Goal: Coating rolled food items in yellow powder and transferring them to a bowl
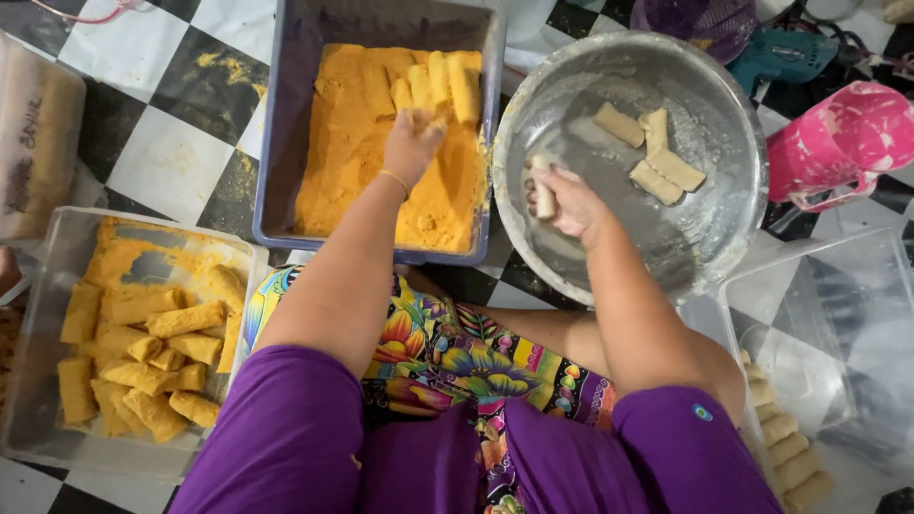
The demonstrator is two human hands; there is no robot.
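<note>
Purple sleeves and a bright flowered cloth sit closest to me. Down at my left is a clear tub (38,381) full of rolls already coated in yellow crumbs (152,366). Down at my right, plain pale rolls (785,443) lie in a row along the edge of another clear tub (847,314).

Further out, my right hand (571,202) is closed around one pale roll (544,195), holding it over the near rim of the big metal bowl (733,205). A few more pale rolls (652,152) lie inside that bowl.

My left hand (411,143) is pressed down into the orange crumbs (352,162) in the blue tray (276,143). Its fingers are curled, but I cannot tell if they hold anything. Coated rolls (438,84) lie just past it at the far end.
</note>
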